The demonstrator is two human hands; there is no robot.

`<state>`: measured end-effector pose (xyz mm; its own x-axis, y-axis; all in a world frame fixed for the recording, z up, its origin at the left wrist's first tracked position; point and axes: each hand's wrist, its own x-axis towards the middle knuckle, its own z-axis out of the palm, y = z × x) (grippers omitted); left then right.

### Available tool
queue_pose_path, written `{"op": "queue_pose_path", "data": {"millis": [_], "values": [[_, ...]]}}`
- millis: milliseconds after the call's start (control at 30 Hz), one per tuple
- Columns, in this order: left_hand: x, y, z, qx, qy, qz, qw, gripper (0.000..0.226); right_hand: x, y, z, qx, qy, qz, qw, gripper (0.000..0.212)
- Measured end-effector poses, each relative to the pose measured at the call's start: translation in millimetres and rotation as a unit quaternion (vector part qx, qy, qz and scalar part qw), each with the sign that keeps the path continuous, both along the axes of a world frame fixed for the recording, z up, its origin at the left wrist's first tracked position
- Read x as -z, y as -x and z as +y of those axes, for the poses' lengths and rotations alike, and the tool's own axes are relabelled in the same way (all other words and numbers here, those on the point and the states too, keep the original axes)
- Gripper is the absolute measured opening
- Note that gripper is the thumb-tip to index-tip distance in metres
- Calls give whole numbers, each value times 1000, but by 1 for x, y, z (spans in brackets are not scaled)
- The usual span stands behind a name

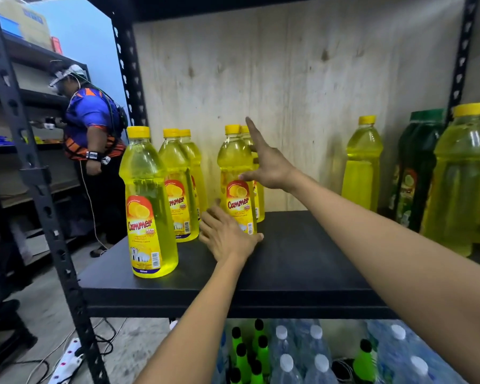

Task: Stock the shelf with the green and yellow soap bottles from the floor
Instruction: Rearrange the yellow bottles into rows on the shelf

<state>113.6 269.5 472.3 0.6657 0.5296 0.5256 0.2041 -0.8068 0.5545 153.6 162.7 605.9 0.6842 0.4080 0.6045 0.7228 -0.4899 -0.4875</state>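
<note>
Five yellow soap bottles [178,187] stand upright on the black shelf [302,259]. Each has a yellow cap and is filled nearly to the shoulder with clear yellow liquid. The front bottle [150,206] stands alone near the front left corner, just inside the left upright [128,65]. Two more stand one behind the other further back. The last two stand one behind the other near the middle, close to the pale back panel [302,92].

The left hand [227,238] lies low against the base of the middle bottle [234,162], the nearer of that pair. Its fingers [209,220] are straight and close together, and its thumb rests on the board at the bottle's right. The right hand [269,167] is higher, at the same bottle's right side. Its fingers are spread wide with the forefinger pointing up, its thumb touches the label, and it grips nothing.

Right of that pair the board lies open across to the right upright [460,65] and forward to the front edge. Past that upright stand a lone yellow bottle [362,164], a dark green bottle [416,167] and wrapped yellow bottles [466,176].

Below the shelf, green bottles [261,353] with black caps stand among water bottles [316,353] with white caps. At the left another person [92,128] stands at a second rack. A white power strip [67,358] lies on the floor among cables.
</note>
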Motion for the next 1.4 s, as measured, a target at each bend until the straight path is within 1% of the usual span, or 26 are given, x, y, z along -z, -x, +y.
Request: {"op": "queue_pose_path", "data": {"millis": [33,100,167,200,267,300,367,400,467,500,533,600,633,700,800,933,1000,1067,1167,1233,1300,1400], "values": [[-1,4,-4,5,-32,-34,999,124,5,4,-8,3,-19,16,1000,125],[-3,11,-11,39,-106,-118,986,113,21,11,-29,31,-64,26,997,126],[-2,14,-24,87,-182,-181,963,92,37,15,-58,83,-97,13,992,123],[-1,13,-32,114,-212,-196,951,81,43,16,-74,110,-107,3,988,122],[0,11,-54,171,-259,-191,931,63,48,13,-107,164,-119,-23,979,119],[-1,9,-66,199,-279,-178,923,57,47,10,-121,191,-127,-30,973,117],[-6,0,-92,252,-284,-145,914,54,40,1,-146,234,-141,-38,961,114],[-10,-6,-105,277,-257,-119,918,55,35,-5,-155,254,-138,-46,956,112],[-20,-20,-129,322,-152,-63,932,57,29,-19,-168,297,-127,-67,944,106],[-25,-29,-139,331,-118,-35,936,59,26,-27,-172,316,-128,-73,937,104],[-29,-40,-148,329,-120,-13,937,63,25,-35,-175,335,-133,-77,930,102],[-34,-60,-164,306,-158,28,938,69,22,-51,-179,377,-138,-76,913,100],[-35,-69,-169,298,-150,50,941,72,21,-59,-179,396,-139,-69,905,99],[-35,-86,-177,295,-89,91,947,77,19,-72,-177,411,-139,-38,900,97],[-31,-107,-177,306,-16,121,944,84,16,-87,-174,413,-160,-7,896,94],[-24,-121,-169,362,49,123,923,99,15,-92,-179,423,-193,-27,885,81],[-22,-127,-166,385,76,120,912,104,15,-90,-184,399,-200,-21,895,78],[-23,-130,-164,408,127,115,897,108,12,-86,-190,358,-190,-1,914,82],[-27,-134,-160,457,208,109,858,112,5,-73,-203,280,-173,34,944,90],[-28,-137,-156,488,222,114,836,113,0,-63,-211,225,-171,80,956,91],[-29,-140,-154,509,224,118,823,111,-6,-55,-219,175,-168,133,961,89],[-26,-142,-154,503,226,106,827,111,-10,-47,-228,135,-168,178,960,83]]}}
